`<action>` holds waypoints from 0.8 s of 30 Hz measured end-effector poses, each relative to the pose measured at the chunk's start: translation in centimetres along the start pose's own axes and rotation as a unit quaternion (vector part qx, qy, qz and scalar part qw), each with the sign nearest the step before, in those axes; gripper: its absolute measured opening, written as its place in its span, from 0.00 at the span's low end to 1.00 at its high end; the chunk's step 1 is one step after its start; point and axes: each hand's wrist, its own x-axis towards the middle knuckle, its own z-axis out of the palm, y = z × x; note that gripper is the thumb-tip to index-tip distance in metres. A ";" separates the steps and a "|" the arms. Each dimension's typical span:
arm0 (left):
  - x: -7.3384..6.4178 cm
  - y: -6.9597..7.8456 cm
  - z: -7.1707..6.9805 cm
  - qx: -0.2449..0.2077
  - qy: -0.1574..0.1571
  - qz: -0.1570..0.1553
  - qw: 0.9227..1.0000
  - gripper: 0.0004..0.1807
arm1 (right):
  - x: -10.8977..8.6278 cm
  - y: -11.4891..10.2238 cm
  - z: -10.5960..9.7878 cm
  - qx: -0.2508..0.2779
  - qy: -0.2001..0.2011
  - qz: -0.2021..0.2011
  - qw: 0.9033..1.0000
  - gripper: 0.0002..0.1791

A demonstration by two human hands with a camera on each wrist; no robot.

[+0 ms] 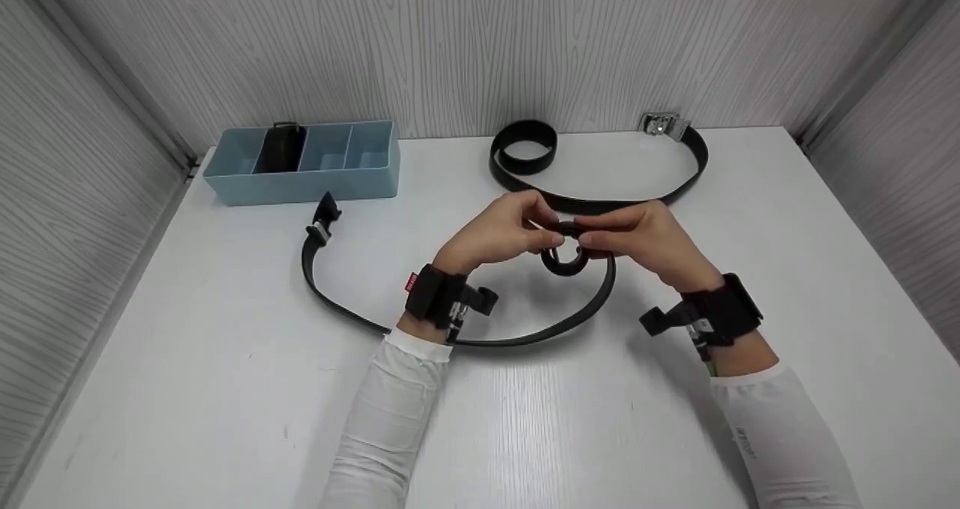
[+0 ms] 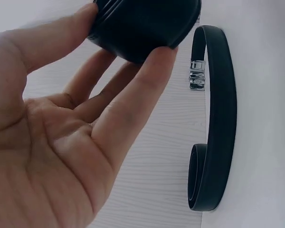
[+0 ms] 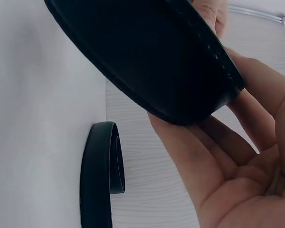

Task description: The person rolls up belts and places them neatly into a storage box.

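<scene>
Both hands hold the rolled end of a black belt (image 1: 566,267) above the table. The left hand (image 1: 491,232) pinches the small coil from its left side, thumb and fingertips on its edges. On the other side, the right hand (image 1: 649,243) grips the coil between thumb and fingers. From there the strap curves down and left, passing behind the left wrist, to a buckle (image 1: 319,232) lying on the table. In the right wrist view the held strap (image 3: 147,57) shows stitching along one edge.
Just behind the hands lies a second black belt (image 2: 221,118), partly coiled, with a silver buckle (image 1: 660,124). A blue divided tray (image 1: 300,188) at the back left holds a dark rolled item (image 1: 282,149). Pale wood-grain panels (image 1: 450,52) bound the white table (image 1: 225,404).
</scene>
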 end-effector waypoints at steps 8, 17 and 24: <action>0.5 0.1 0.5 -0.072 0.081 0.009 0.994 0.11 | 0.5 0.7 1.1 0.112 0.074 -0.053 0.990 0.23; 0.4 0.3 0.2 -0.088 0.082 0.007 0.993 0.12 | 0.6 0.7 1.1 0.124 0.078 -0.064 0.987 0.23; 0.0 0.2 0.0 -0.018 0.006 0.003 1.000 0.12 | 0.0 0.1 0.0 0.024 0.003 -0.009 1.000 0.20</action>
